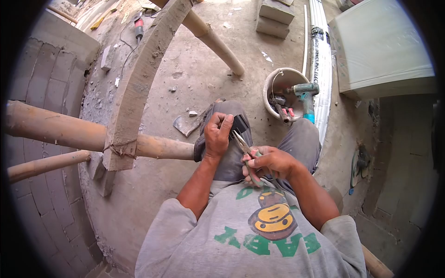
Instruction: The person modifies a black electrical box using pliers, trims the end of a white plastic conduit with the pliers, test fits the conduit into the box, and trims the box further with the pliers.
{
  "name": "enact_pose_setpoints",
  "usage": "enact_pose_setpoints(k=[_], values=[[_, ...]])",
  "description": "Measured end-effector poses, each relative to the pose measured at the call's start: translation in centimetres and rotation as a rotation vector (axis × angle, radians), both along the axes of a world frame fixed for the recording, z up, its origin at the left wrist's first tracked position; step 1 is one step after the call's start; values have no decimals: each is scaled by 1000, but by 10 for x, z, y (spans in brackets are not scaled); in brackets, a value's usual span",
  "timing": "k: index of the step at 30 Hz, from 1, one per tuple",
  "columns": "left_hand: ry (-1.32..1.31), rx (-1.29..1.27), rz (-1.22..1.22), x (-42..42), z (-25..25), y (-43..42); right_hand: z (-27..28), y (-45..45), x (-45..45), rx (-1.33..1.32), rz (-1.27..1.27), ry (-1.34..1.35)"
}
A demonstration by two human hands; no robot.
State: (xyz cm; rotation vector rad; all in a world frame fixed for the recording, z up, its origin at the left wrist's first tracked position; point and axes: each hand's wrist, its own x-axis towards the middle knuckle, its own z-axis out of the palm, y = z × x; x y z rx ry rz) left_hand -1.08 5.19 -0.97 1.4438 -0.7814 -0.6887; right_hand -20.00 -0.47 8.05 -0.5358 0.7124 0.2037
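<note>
My left hand point(219, 137) is closed on a small black box-shaped piece point(240, 123), held above my knee with the thumb against its edge. Its exact kind does not show. In my right hand point(272, 162) is a pair of needle-nose pliers point(242, 143) with red and green handles. The tips of the pliers meet the lower edge of the black piece; whether they grip it I cannot tell. Both hands are over my lap, in front of my grey shirt point(204, 241).
A bucket point(268, 95) with tools stands ahead to the right, a teal cordless drill point(306, 95) on its rim. White wrapped pipes point(321, 60) lie beyond. Wooden poles point(157, 146) and a plank point(139, 92) cross my left side. A red-and-black power tool point(138, 28) lies farther off.
</note>
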Motion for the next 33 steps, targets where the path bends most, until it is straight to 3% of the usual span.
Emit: enact_pose_setpoints(k=[3,6,9,10,13,16,19,22,25,31,33], values=[[-20,-13,-6,4,1,-2,-7,1,1,13,6,-32],[-56,-13,7,4,4,-1,-1,3,5,-183,72,10],[-80,40,17,1,8,0,1,17,10,-1090,331,241],[-75,66,19,-1,13,0,-3,23,9,-1198,332,269],[-31,74,21,-3,14,-3,7,16,11,-682,179,235],[12,32,37,-3,5,-2,9,7,7,-342,126,187],[47,-9,45,-4,1,-2,1,15,5,-209,-66,103],[81,-5,62,-3,-4,-2,-5,17,4,-220,-30,95],[65,32,78,-3,-3,-4,-10,17,3,-304,33,179],[-18,146,83,-7,12,-4,7,5,-2,-1316,371,350],[-19,179,66,-6,14,-3,7,0,-7,-1312,359,396]])
